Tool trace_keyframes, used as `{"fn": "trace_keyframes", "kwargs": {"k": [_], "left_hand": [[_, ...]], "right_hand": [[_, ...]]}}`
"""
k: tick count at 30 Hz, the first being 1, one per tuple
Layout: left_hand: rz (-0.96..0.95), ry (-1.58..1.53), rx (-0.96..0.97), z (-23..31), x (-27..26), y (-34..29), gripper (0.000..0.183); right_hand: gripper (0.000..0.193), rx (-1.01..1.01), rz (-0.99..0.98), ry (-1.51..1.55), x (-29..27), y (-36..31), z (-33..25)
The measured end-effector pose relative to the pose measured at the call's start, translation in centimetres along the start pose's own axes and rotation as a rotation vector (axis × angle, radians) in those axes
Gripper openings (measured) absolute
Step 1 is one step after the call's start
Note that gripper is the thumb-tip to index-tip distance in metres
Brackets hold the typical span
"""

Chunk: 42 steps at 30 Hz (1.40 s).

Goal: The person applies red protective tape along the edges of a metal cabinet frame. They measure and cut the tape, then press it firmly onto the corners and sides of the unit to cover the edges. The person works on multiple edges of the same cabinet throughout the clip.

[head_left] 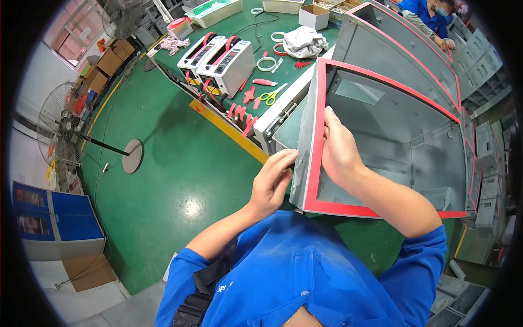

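In front of me stands a grey metal box (376, 158) with its open side facing me, its rim covered by red tape (312, 180). My right hand (339, 144) is at the left rim, fingers close together against the taped edge and partly hidden inside the opening. My left hand (271, 182) is at the outside of the same side wall (303, 177), its fingers curled and their tips at the wall. Whether something thin is between the left fingers is hidden.
On the green bench beyond stand two white tape dispensers (226, 65); yellow-handled scissors (268, 97), tape rolls (266, 64) and a white cloth (305, 42) lie nearby. More red-edged grey boxes (397, 60) stand at right, with a co-worker (427, 16) beyond. A standing fan (66, 124) is left.
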<state>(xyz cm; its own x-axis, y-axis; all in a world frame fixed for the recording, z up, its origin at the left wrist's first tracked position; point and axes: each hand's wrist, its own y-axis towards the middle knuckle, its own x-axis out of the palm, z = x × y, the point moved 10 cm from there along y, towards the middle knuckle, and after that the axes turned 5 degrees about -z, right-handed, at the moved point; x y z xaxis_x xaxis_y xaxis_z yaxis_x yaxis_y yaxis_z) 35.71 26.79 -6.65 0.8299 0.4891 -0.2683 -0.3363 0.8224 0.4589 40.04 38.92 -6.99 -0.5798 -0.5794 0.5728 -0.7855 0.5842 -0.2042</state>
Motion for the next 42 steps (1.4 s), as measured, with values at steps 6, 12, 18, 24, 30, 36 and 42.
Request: {"fn": "trace_keyframes", "kwargs": {"k": [6, 12, 18, 24, 30, 36, 42], "left_hand": [[-0.177, 0.377, 0.37, 3.7, 1.7, 2.7, 0.045], [-0.238, 0.579, 0.498, 4.0, 2.6, 6.0, 0.047], [-0.312, 0.618, 0.573, 2.7, 3.4, 6.5, 0.042], [-0.344, 0.701, 0.6, -0.4, 3.1, 10.9, 0.045], [-0.27, 0.828, 0.641, -3.7, 3.7, 17.0, 0.048], [-0.241, 0.835, 0.556, -5.9, 4.0, 19.5, 0.05], [-0.336, 0.724, 0.619, -2.0, 3.8, 12.6, 0.052]], "right_hand": [[0.051, 0.038, 0.091, -0.031, -1.3, -1.3, -0.8], [0.065, -0.016, 0.071, -0.106, -3.5, -3.9, -3.0], [0.059, -0.06, 0.061, -0.092, -4.8, -6.5, -4.6], [0.051, -0.268, 0.026, -0.298, -5.4, -9.9, -7.0], [0.05, -0.485, 0.029, -0.6, -6.0, -12.6, -7.6], [0.057, -0.697, 0.066, -0.838, -5.5, -14.2, -7.7], [0.056, -0.755, 0.048, -0.88, -5.0, -14.6, -7.6]]}}
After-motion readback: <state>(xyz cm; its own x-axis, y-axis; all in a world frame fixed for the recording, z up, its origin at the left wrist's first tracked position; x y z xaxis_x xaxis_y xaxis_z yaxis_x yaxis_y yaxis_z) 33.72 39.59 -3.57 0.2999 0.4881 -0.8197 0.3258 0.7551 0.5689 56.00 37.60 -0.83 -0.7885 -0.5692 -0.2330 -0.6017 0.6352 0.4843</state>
